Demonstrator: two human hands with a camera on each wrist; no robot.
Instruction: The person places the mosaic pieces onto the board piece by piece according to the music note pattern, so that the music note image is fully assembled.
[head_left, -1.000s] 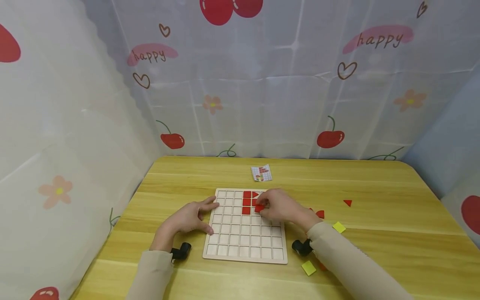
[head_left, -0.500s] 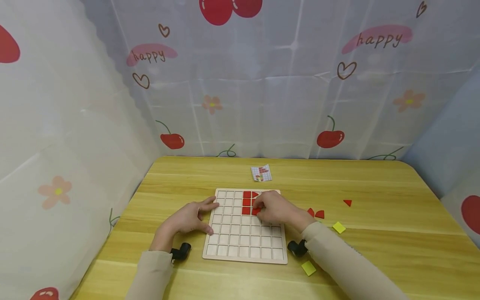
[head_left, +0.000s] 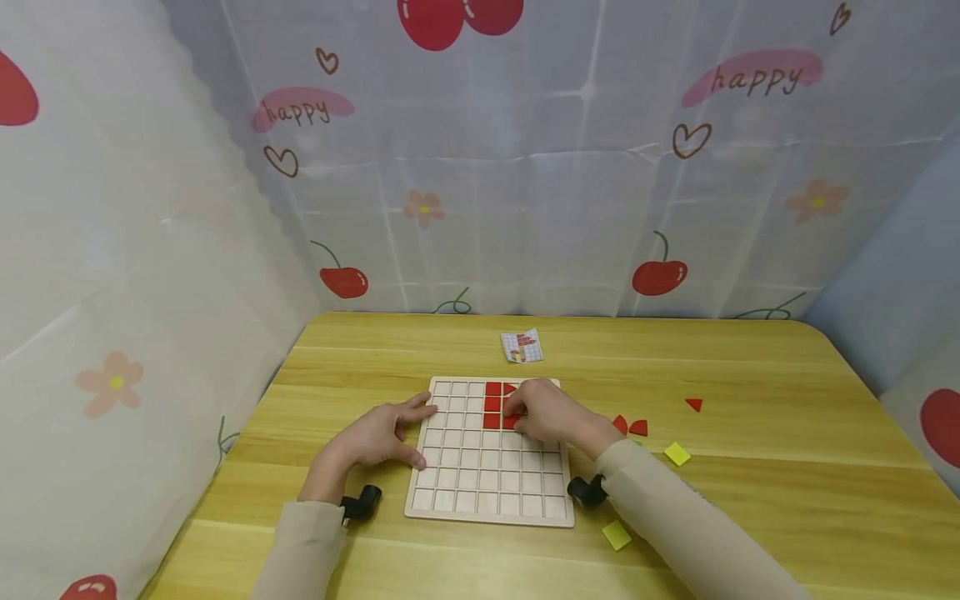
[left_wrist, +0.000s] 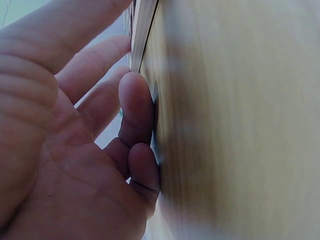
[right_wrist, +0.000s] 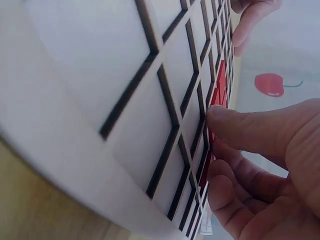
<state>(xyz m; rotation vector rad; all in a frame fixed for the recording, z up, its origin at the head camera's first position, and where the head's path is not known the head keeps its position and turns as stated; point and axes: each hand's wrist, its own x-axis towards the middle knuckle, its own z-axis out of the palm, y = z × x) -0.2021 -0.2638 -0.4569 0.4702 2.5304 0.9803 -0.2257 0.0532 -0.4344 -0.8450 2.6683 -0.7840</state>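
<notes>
A pale wooden grid board [head_left: 468,467] lies flat on the table. Red square tiles [head_left: 492,404] fill three cells of one column near its far edge, with more red pieces to their right, partly under my right hand [head_left: 555,412]. That hand's thumb and curled fingers are on a red tile [head_left: 511,422] in the third row. In the right wrist view the thumb [right_wrist: 240,125] meets the red pieces at the board's surface. My left hand [head_left: 378,437] rests at the board's left edge, fingers spread and holding nothing; the left wrist view shows fingertips by the board's side [left_wrist: 143,35].
Behind the board lies a small printed pattern card [head_left: 522,346]. To the right are a red triangle [head_left: 693,405], two red rounded pieces [head_left: 638,427] and yellow squares [head_left: 677,453], one [head_left: 617,535] nearer the front. A printed curtain [head_left: 480,208] hangs behind the table.
The red tile in my right hand has gone from tilted above the board to down in its cell. My right forearm has shifted slightly left, uncovering rounded red pieces. The left hand stays put.
</notes>
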